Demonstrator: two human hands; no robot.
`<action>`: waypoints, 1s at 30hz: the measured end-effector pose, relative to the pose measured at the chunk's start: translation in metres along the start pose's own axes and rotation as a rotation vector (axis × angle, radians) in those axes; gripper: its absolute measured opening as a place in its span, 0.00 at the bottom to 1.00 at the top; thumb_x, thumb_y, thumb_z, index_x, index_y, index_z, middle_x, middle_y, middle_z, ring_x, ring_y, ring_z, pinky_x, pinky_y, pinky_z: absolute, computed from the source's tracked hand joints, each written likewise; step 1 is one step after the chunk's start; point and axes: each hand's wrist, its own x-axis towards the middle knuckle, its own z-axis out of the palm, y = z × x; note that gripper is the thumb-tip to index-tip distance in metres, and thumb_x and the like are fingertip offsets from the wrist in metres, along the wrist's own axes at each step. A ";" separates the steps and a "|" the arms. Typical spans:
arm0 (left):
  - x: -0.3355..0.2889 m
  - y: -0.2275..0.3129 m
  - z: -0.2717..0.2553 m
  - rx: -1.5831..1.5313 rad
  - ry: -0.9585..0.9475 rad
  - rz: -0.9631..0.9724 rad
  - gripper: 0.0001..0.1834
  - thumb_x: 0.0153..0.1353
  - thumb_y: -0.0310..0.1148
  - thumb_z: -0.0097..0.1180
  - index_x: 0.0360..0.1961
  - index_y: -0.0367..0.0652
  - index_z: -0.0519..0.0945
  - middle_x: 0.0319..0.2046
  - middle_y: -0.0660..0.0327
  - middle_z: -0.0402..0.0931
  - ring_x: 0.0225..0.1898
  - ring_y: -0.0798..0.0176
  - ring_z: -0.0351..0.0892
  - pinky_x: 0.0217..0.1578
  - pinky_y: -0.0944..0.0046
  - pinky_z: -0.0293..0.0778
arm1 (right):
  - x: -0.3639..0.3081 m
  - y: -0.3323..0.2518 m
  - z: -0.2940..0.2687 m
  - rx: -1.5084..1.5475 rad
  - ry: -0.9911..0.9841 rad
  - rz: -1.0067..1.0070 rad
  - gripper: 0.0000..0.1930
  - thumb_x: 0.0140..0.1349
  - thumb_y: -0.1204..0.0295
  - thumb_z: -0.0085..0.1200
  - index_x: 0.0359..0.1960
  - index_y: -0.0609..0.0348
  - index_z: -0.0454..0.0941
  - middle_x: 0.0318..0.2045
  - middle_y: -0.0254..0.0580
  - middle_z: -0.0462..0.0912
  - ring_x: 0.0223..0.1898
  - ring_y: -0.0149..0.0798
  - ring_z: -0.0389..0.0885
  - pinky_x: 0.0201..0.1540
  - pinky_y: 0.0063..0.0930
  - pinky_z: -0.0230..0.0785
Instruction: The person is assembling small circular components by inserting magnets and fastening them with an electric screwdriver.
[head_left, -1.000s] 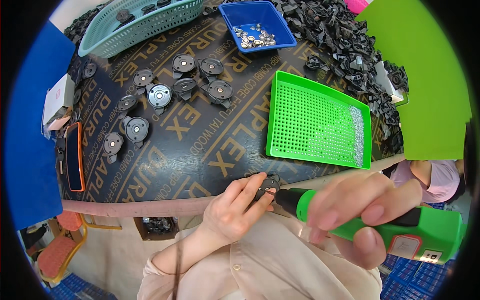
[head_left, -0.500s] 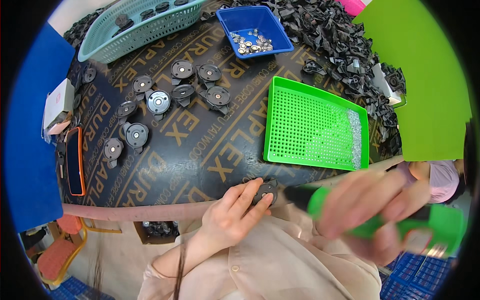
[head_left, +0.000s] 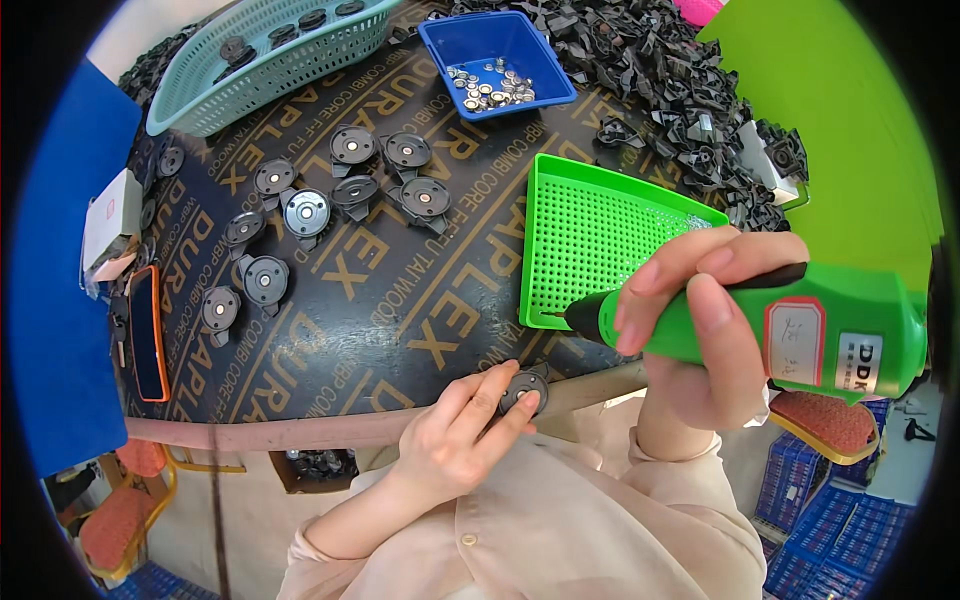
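Observation:
My left hand (head_left: 462, 432) grips a round black plastic part (head_left: 522, 391) at the table's near edge, fingers laid over its disc. Wrapped around a green electric screwdriver (head_left: 840, 330), my right hand (head_left: 705, 320) holds it level, its black nose pointing left. The screwdriver's tip lies over the near left corner of a green perforated tray (head_left: 580, 240). Small silvery screws (head_left: 700, 222) show at the tray's right end, partly hidden by the hand. Several similar black parts (head_left: 266, 281) lie on the table to the left, and one of them has a shiny metal disc (head_left: 305, 213).
At the back stand a blue bin (head_left: 500, 60) of small metal pieces and a pale teal basket (head_left: 270, 70) holding black parts. A large heap of black parts (head_left: 660, 90) covers the back right. An orange-edged phone (head_left: 149, 335) and a white box (head_left: 112, 222) are at left.
My right hand has lifted the screwdriver up and away from the black part, over to the tray. My left hand keeps its grip near the same spot. The view has shifted slightly.

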 end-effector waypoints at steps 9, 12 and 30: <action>-0.001 0.002 -0.001 -0.033 0.031 -0.045 0.17 0.46 0.35 0.68 0.39 0.42 0.83 0.42 0.53 0.80 0.34 0.61 0.79 0.25 0.71 0.77 | 0.000 -0.006 0.004 -0.088 -0.037 0.022 0.08 0.61 0.81 0.42 0.41 0.67 0.64 0.29 0.60 0.77 0.16 0.39 0.74 0.20 0.30 0.72; 0.000 0.006 -0.003 -0.113 0.011 -0.111 0.27 0.32 0.30 0.73 0.40 0.36 0.82 0.43 0.48 0.80 0.34 0.54 0.78 0.33 0.65 0.78 | 0.000 -0.016 -0.008 -0.023 -0.046 -0.066 0.09 0.62 0.79 0.41 0.44 0.65 0.65 0.33 0.59 0.78 0.16 0.39 0.75 0.20 0.31 0.72; -0.001 0.004 -0.004 -0.002 -0.056 -0.014 0.19 0.52 0.33 0.66 0.43 0.33 0.81 0.44 0.46 0.78 0.37 0.56 0.79 0.32 0.66 0.79 | -0.037 -0.044 -0.007 0.041 -0.451 0.010 0.13 0.60 0.79 0.53 0.40 0.60 0.60 0.31 0.55 0.79 0.18 0.42 0.80 0.21 0.36 0.78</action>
